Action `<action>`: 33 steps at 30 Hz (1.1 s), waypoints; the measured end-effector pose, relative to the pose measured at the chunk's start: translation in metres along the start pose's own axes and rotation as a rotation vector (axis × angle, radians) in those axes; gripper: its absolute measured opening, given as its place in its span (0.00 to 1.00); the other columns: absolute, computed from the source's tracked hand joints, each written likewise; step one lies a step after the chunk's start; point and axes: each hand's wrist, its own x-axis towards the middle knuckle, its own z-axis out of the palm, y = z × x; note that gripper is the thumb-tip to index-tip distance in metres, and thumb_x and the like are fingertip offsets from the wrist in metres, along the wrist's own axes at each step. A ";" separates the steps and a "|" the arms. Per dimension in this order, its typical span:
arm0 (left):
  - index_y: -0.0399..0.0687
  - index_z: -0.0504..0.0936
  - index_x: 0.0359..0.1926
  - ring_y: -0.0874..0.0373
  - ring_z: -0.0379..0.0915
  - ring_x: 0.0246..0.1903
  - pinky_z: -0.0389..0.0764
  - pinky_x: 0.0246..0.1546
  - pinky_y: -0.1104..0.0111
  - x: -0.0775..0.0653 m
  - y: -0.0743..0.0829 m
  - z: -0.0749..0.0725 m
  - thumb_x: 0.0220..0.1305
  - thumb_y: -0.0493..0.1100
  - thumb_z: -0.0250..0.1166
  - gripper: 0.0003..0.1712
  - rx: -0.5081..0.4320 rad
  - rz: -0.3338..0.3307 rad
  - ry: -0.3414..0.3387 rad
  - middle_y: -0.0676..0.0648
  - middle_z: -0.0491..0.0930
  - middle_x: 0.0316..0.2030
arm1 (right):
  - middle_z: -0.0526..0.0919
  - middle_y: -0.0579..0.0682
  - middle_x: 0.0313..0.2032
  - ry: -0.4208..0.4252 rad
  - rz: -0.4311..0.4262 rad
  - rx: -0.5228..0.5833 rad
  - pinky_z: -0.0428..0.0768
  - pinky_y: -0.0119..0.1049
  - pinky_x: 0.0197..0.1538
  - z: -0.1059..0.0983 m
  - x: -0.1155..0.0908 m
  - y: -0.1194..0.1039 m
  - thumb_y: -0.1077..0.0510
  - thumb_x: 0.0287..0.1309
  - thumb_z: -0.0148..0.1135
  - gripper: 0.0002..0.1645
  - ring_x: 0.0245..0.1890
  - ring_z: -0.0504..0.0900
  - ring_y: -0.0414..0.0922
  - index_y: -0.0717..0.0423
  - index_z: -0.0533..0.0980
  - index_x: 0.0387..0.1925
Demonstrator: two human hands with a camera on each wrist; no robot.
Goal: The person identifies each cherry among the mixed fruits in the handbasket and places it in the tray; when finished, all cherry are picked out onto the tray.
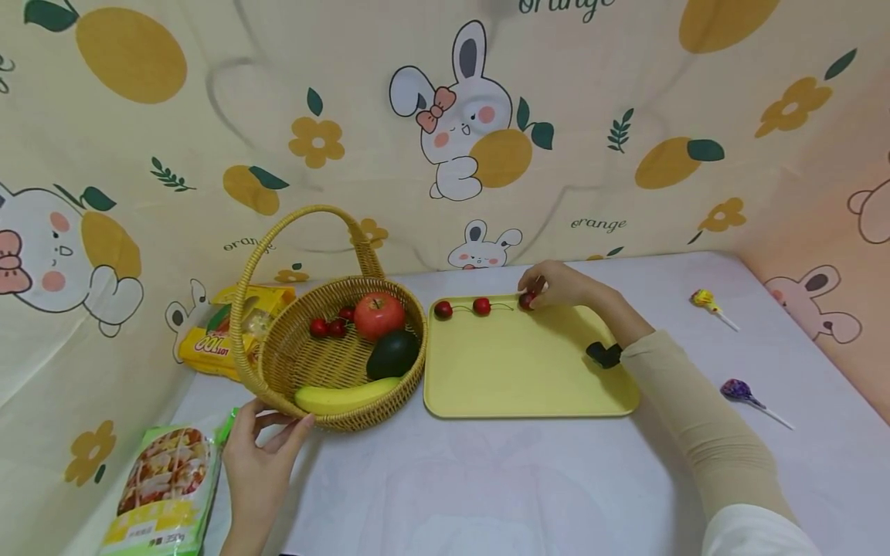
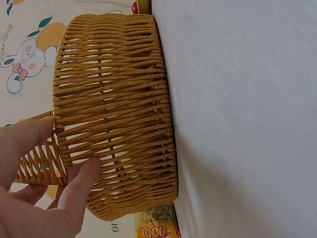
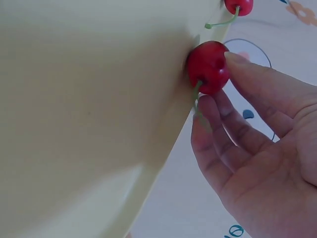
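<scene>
My left hand (image 1: 259, 459) holds the near left rim of a woven basket (image 1: 330, 363), at the foot of its tall handle; the left wrist view shows thumb and fingers around the wicker (image 2: 119, 109). Inside lie a red apple (image 1: 378, 315), a dark avocado (image 1: 392, 355), a banana (image 1: 341, 398) and some cherries (image 1: 337, 327). At the back edge of a yellow tray (image 1: 521, 371), my right hand (image 1: 562, 284) pinches a red cherry (image 3: 208, 67) with a green stem. Two more cherries, one left (image 1: 443, 310) and one middle (image 1: 482, 306), lie in line with it.
Left of the basket stands a yellow snack bag (image 1: 212, 351); a green-white food packet (image 1: 163, 486) lies nearer. Two lollipops, one yellow (image 1: 704, 300) and one purple (image 1: 738, 391), lie right of the tray. A patterned cloth (image 1: 389, 154) hangs behind the white tabletop (image 1: 473, 486).
</scene>
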 end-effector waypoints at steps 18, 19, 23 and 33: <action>0.30 0.75 0.52 0.63 0.77 0.40 0.86 0.38 0.78 -0.002 0.002 -0.001 0.51 0.23 0.74 0.27 -0.017 -0.015 -0.005 0.51 0.73 0.45 | 0.83 0.60 0.43 0.167 -0.167 0.087 0.85 0.43 0.45 -0.008 0.032 -0.055 0.68 0.61 0.65 0.11 0.43 0.80 0.53 0.66 0.80 0.46; 0.30 0.75 0.52 0.63 0.77 0.40 0.86 0.38 0.78 -0.002 0.002 -0.001 0.51 0.23 0.74 0.27 -0.013 -0.016 -0.003 0.51 0.74 0.45 | 0.83 0.58 0.43 0.180 -0.204 0.117 0.85 0.42 0.45 -0.006 0.040 -0.069 0.68 0.61 0.65 0.11 0.43 0.80 0.51 0.65 0.80 0.46; 0.29 0.75 0.52 0.63 0.77 0.40 0.86 0.38 0.78 -0.001 0.001 -0.002 0.50 0.22 0.74 0.27 -0.004 -0.013 0.007 0.49 0.74 0.45 | 0.83 0.56 0.43 0.145 -0.341 0.215 0.87 0.39 0.47 0.010 0.078 -0.129 0.67 0.62 0.65 0.11 0.44 0.81 0.50 0.64 0.80 0.47; 0.29 0.75 0.51 0.63 0.77 0.40 0.86 0.38 0.78 0.000 -0.001 0.000 0.49 0.22 0.74 0.27 0.001 0.012 0.011 0.49 0.74 0.44 | 0.81 0.58 0.54 -0.232 -0.438 0.204 0.80 0.28 0.57 0.088 0.154 -0.241 0.61 0.64 0.67 0.19 0.53 0.79 0.47 0.65 0.78 0.54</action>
